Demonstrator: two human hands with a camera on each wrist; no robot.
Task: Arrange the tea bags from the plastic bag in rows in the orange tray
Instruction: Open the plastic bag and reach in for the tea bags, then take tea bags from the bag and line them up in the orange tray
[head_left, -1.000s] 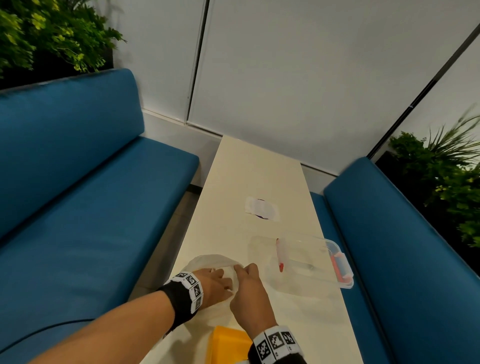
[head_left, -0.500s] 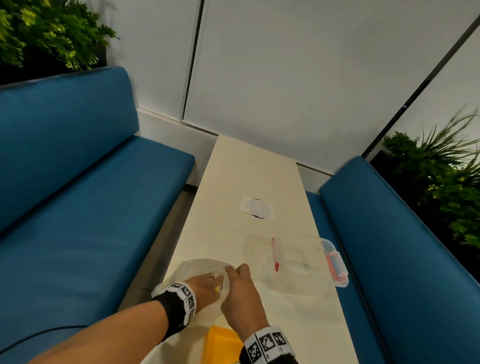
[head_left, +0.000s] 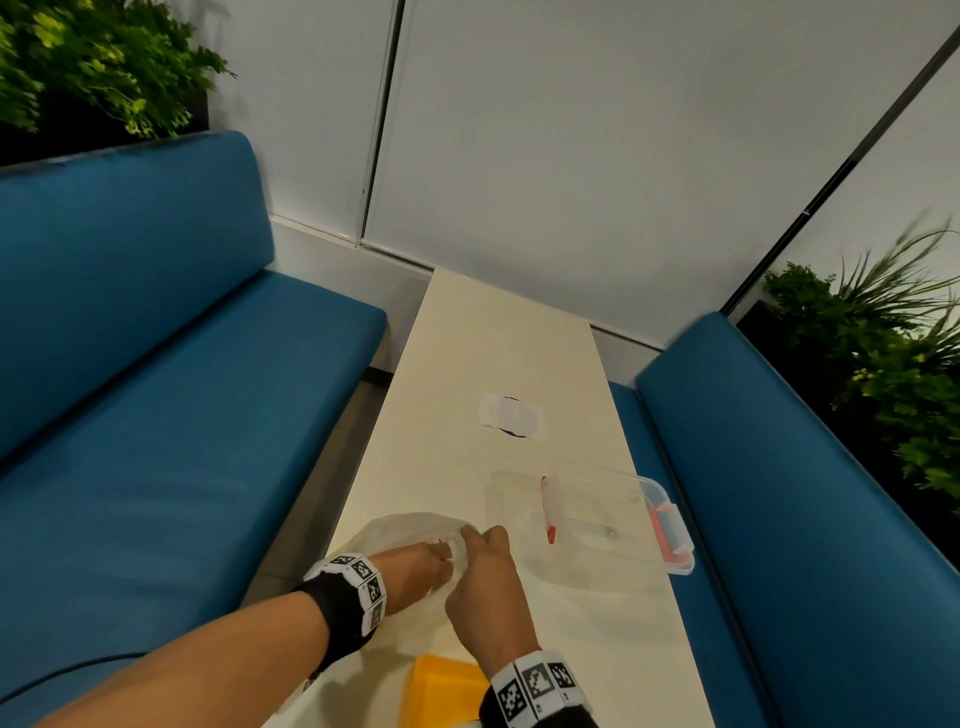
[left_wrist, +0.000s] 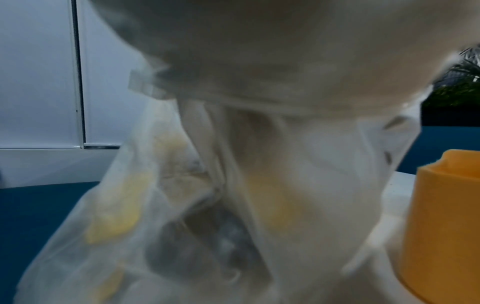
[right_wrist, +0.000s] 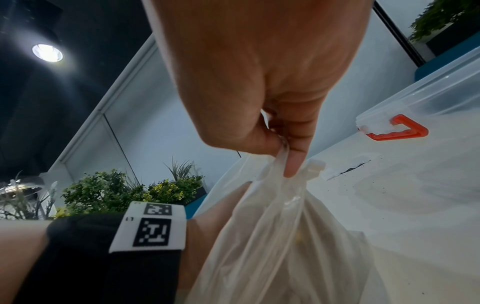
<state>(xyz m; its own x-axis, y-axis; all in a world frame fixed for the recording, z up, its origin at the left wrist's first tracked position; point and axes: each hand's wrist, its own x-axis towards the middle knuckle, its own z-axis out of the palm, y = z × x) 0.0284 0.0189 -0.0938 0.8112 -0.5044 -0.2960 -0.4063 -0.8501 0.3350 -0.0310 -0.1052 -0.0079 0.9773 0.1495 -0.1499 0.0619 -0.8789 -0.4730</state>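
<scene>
- Near the front left edge of the desk (head_left: 519, 338), the plastic bag (head_left: 410, 530) is held by both hands; it is lifted at its mouth while its lower part appears to rest on the desk.
- The right hand (head_left: 485, 587) is pinched on the gathered top edge of the bag, thumb against forefinger, as the right wrist view shows plainly.
- The left hand (head_left: 415, 569) is placed against the bag beside the right one; whether its fingers are curled on the plastic or reaching inside cannot be told.
- Tea bags (left_wrist: 114, 216) are seen only as blurred yellow patches through the plastic, so all appear to be inside it.
- The orange tray (head_left: 441, 691) is set at the front edge of the desk, just beside the bag; only a corner is seen, and no tea bags are visible in it.
- The task is judged to be at its very start: the bag is being opened, and every tea bag remains to be laid in rows.
- The bag's long axis is roughly upright, mouth upward at the hands, its body sagging toward the desk.
</scene>
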